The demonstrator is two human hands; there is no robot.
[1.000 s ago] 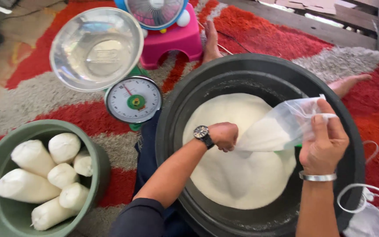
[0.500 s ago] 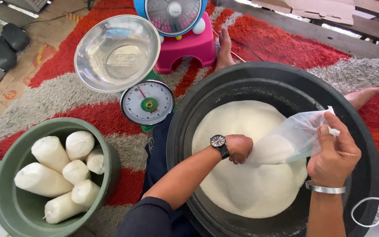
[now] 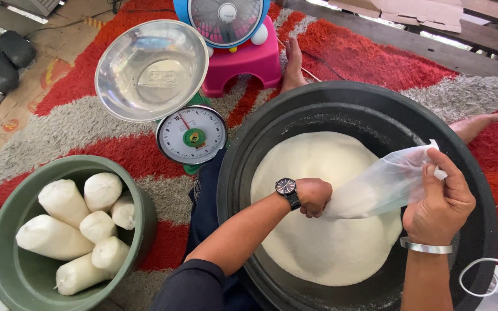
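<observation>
— Head view: what fills the lower right?
— A big black tub (image 3: 370, 109) heaped with white powder (image 3: 324, 230). The clear plastic bag (image 3: 384, 184) lies over it, centre right.
— And the hands?
— Right hand (image 3: 442, 204) pinches the bag's mouth; left hand (image 3: 313, 197) is fisted around its lower end.
</observation>
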